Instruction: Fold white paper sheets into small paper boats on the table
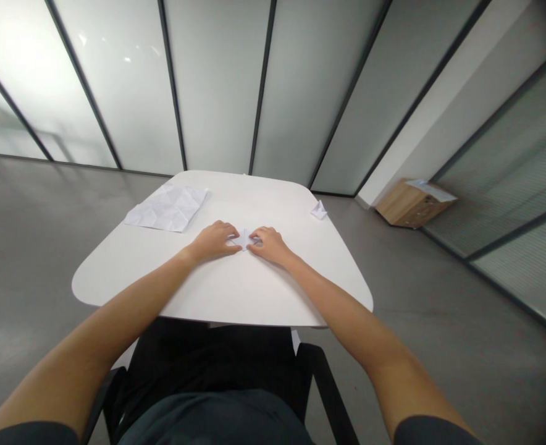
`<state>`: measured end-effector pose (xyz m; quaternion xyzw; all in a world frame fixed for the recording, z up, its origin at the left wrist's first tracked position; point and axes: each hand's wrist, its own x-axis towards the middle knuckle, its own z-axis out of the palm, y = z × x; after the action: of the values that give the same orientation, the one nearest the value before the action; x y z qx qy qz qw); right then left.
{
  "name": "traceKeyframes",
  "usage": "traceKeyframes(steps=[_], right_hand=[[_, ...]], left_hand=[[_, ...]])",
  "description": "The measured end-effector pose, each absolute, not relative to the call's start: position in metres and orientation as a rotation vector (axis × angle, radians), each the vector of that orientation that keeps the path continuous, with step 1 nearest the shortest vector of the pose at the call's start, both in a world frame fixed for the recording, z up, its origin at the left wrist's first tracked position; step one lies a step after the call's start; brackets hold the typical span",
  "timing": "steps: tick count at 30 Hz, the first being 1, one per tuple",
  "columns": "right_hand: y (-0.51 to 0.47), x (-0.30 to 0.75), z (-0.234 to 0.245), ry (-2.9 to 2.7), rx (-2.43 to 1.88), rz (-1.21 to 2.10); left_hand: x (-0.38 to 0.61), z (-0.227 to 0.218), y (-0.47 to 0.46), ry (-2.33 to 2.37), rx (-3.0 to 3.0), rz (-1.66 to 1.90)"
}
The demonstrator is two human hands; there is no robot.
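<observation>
A small folded white paper lies at the middle of the white table, between my two hands. My left hand grips its left side with thumb and fingers. On the opposite side my right hand pinches the paper's right part in the same way. The fingertips cover both ends of the paper, so only its centre with a crease shows clearly. Both forearms rest over the near half of the tabletop.
A creased, unfolded white sheet lies at the table's far left. Near the right edge sits a small folded paper piece. A wooden cabinet stands on the floor by the right wall. A black chair armrest is below the table.
</observation>
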<state>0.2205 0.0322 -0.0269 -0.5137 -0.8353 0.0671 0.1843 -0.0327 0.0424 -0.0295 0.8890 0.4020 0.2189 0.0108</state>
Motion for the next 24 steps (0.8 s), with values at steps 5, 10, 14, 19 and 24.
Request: traceKeyframes(steps=[5,10,14,19,24], right_hand=[[0.032,0.222,-0.026,-2.386,-1.419,0.171],[0.032,0.226,-0.025,-2.449,-1.343,0.151],[0.033,0.231,-0.026,-2.497,-1.275,0.156],[0.035,0.233,-0.027,-2.509,-1.259,0.179],[0.035,0.235,-0.025,-2.555,-1.235,0.172]], left_hand=[[-0.035,-0.03,0.044,1.216,2.768,0.669],[-0.039,-0.027,0.046,1.122,2.755,0.651],[-0.041,-0.025,0.048,1.086,2.731,0.627],[-0.046,-0.022,0.053,1.11,2.66,0.587],[-0.049,-0.019,0.052,1.137,2.607,0.572]])
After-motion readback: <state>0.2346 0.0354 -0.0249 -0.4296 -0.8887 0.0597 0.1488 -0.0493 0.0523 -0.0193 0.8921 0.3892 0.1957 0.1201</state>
